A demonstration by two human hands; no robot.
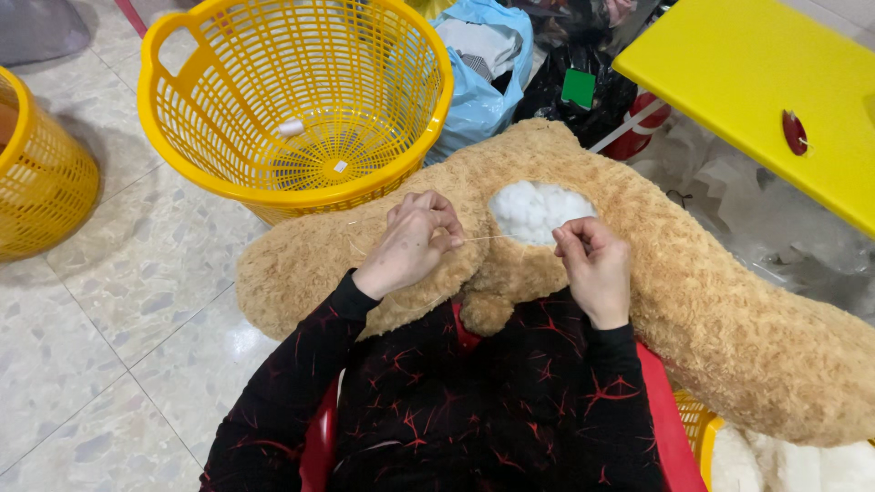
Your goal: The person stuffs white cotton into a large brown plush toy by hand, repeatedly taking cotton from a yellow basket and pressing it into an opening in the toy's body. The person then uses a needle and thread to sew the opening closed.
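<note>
A large tan plush toy (711,301) lies across my lap, with an open gap showing white stuffing (538,210). My left hand (412,241) rests on the plush left of the gap, fingers pinched on a thin thread (492,238). My right hand (594,264) sits just below and right of the gap, fingertips pinched together on the thread's other end; a needle, if any, is too small to make out. The thread runs taut between the two hands. Both arms wear black sleeves with red lines.
A yellow plastic basket (182,137) stands on the tiled floor ahead, another yellow basket (36,182) at the far left. A blue bag (483,82) and black bags lie behind. A yellow table (756,82) is at the upper right. More white stuffing (793,465) lies lower right.
</note>
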